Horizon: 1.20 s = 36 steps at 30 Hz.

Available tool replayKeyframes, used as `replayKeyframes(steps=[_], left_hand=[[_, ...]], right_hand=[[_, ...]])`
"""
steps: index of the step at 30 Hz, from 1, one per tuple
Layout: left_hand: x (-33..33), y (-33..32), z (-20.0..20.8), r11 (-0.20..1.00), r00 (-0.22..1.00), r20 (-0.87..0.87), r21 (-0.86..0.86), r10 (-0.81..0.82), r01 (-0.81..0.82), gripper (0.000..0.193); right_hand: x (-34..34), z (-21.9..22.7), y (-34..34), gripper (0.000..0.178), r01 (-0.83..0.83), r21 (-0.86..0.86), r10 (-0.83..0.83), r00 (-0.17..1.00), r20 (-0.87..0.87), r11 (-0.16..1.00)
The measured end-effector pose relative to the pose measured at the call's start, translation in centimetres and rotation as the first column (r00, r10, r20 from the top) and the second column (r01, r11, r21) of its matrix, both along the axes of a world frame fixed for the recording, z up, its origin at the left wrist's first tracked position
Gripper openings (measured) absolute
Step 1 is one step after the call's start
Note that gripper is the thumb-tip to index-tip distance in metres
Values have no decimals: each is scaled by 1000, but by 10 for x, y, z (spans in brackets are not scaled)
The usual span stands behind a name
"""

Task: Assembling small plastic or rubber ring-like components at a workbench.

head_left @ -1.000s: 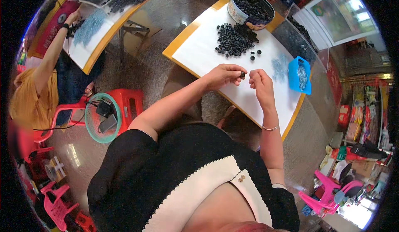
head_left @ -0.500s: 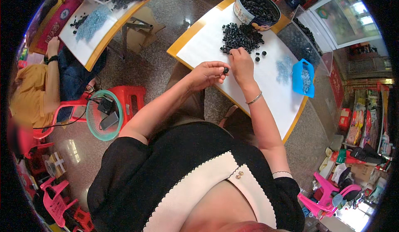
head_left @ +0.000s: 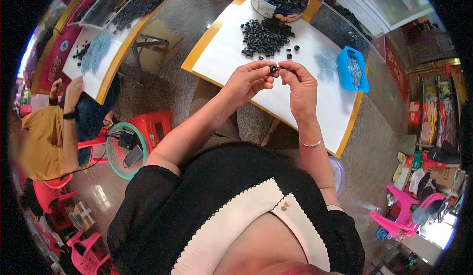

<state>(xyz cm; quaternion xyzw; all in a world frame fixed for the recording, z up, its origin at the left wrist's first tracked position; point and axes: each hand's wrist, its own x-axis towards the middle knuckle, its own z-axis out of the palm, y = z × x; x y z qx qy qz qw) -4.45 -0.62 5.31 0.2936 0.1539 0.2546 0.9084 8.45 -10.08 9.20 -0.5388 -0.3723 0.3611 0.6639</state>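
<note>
My left hand (head_left: pixel 250 80) pinches a small round black plastic part (head_left: pixel 272 69) between thumb and fingertips, above the near edge of the white-topped table (head_left: pixel 217 61). Close against it is my right hand (head_left: pixel 299 83), its thumb and forefinger closed on a small dark piece whose kind I cannot make out. The two hands' fingertips nearly meet at the black part. Just beyond them lies a heap of small black cylindrical parts (head_left: pixel 266 37), with a few loose ones to its right.
Behind the heap stands a round tin (head_left: pixel 261 3) full of black parts. To the right are scattered small clear pieces (head_left: pixel 325 64) and a blue tray (head_left: pixel 345 73) holding more. A green basket (head_left: pixel 111 159) stands left, near a person (head_left: pixel 47 132) at another table.
My right hand has come back from the black heap to my left hand, fingers pinched. My view has shifted slightly. The other person's hands have moved at their table's edge.
</note>
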Motion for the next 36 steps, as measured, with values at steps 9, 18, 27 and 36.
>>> replayKeyframes(steps=[9, 18, 27, 36], left_hand=[[1, -18, 29, 986, 982, -185, 163, 51, -21, 21], [-1, -18, 43, 982, 965, -261, 180, -12, 61, 21], [5, -24, 47, 972, 980, -200, 229, -8, 55, 19], [9, -34, 54, 974, 979, -202, 219, -4, 50, 19]], right_hand=[[-8, 4, -20, 17, 123, 108, -156, 902, 402, 987], [-6, 8, -26, 19, 128, 297, -315, 576, 755, 946], [-5, 13, -34, 16, 155, 202, -245, 779, 577, 967], [2, 22, -42, 12, 162, 199, -250, 771, 586, 966]])
